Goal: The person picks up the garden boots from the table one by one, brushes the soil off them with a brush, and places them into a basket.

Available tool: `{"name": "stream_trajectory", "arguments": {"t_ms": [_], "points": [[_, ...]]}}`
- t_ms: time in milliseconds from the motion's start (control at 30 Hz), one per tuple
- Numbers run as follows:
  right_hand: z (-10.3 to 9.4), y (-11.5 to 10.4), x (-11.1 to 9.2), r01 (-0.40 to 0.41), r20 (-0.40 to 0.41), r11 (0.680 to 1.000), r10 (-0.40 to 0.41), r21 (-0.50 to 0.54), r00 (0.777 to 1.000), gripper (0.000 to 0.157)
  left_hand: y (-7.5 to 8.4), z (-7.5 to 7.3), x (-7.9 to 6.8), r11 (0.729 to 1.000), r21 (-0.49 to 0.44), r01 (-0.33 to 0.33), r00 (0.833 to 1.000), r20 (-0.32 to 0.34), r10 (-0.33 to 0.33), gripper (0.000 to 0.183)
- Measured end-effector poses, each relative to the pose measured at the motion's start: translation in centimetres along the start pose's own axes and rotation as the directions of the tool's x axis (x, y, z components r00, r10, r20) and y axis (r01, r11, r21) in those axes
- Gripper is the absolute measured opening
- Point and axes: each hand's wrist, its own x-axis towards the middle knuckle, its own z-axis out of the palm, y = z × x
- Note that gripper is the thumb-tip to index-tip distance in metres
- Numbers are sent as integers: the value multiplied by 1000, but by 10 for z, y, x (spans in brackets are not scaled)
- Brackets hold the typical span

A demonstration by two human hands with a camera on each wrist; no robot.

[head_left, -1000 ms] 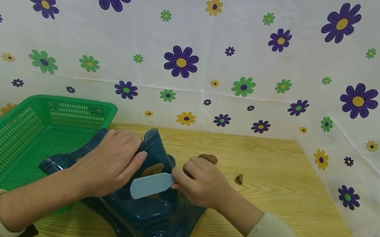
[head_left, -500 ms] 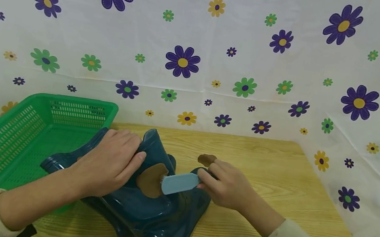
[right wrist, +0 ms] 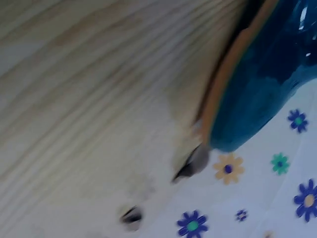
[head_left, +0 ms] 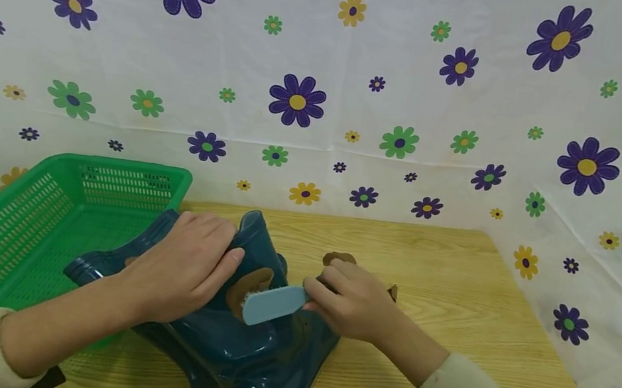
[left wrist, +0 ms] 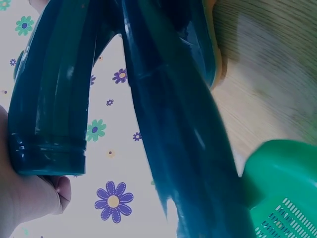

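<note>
Right hand (head_left: 352, 301) pinches the handle end of a pale blue brush (head_left: 272, 308), thumb and fingers curled tight, with the bristle side turned down onto a brown patch (head_left: 250, 281) on the blue boots (head_left: 242, 334). Both boots lie on their sides directly under the hands, and the brush head is touching the patch, just left of that hand's fingertips. Left hand (head_left: 182, 268) grips the boots near the top, its thumb along the shaft; the left wrist view shows it wrapped at the rim of one shaft, while the second shaft lies beside it.

Counting: one brush, two boots, one green basket (head_left: 9, 236), one brown patch under the bristles, and two loose brown pieces on the counter (head_left: 421, 344), a larger piece (head_left: 340, 259) just beyond the right hand and a smaller piece (head_left: 393, 292) farther right.

Glossy, rubbery-looking material makes up the boots, creased and dented, with a tan sole edge. Pale, short bristles line the flat, round-ended brush. That brown patch is smooth and irregular, one edge lifted. Slotted plastic walls form the basket, left of the boots. Straight yellowish wood grain runs across the counter, backed by white cloth (head_left: 333, 43) printed with flowers.
</note>
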Motion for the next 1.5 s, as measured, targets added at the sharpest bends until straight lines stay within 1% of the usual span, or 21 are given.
{"name": "stream_trajectory", "arguments": {"t_ms": [133,200,267,367,533,667,700,800,867,967,1067,1133,1200,1300,1400,1500], "points": [[1,-10,25,29,-32,1000,-29,-8,999,40,2,-2,2,1000,2,-5,1000,16,5,19],[1,-12,30,37,-33,999,-37,-16,999,39,2,-2,3,1000,2,-5,1000,20,5,19],[-1,-13,30,33,-19,999,-34,-28,999,39,2,-2,3,1000,-6,0,1000,26,0,19],[-5,-12,22,9,4,1000,-9,-27,1000,41,1,-1,2,1000,-27,7,999,38,-6,18],[-12,-6,3,-31,35,999,31,-15,999,41,-1,-1,2,998,-63,15,999,49,-12,17],[-17,0,-11,-43,58,999,44,-18,997,41,-5,-2,0,995,-101,28,998,61,-22,18],[-17,2,-15,-46,65,999,48,-19,997,42,-6,-3,0,993,-112,25,998,57,-19,15],[-19,4,-22,-52,82,999,52,-12,995,42,-12,-6,-2,990,-141,3,999,46,3,12],[-18,5,-25,-54,84,999,54,3,995,41,-16,-7,-2,988,-154,-27,999,36,33,12],[-13,6,-25,-41,54,999,41,13,998,41,-19,-9,-1,987,-148,-66,997,30,71,17],[-7,3,-18,-16,3,1000,16,21,1000,40,-19,-9,-1,986,-137,-99,995,9,102,21],[-4,0,-10,-6,-14,1000,7,24,1000,40,-18,-8,0,983,-139,-122,993,-13,121,24],[-3,-4,2,9,-17,1000,-9,19,1000,39,-16,-7,1,976,-164,-141,990,-35,137,26],[-3,-11,21,43,-8,999,-43,-29,999,38,-11,-5,3,958,-235,-162,987,-53,154,29],[-2,-14,35,78,-20,994,-80,-78,997,37,-8,-4,5,941,-299,-155,988,-53,146,30],[-4,-15,38,84,-31,992,-88,-90,996,36,-9,-4,5,937,-321,-135,991,-43,128,30]]}}
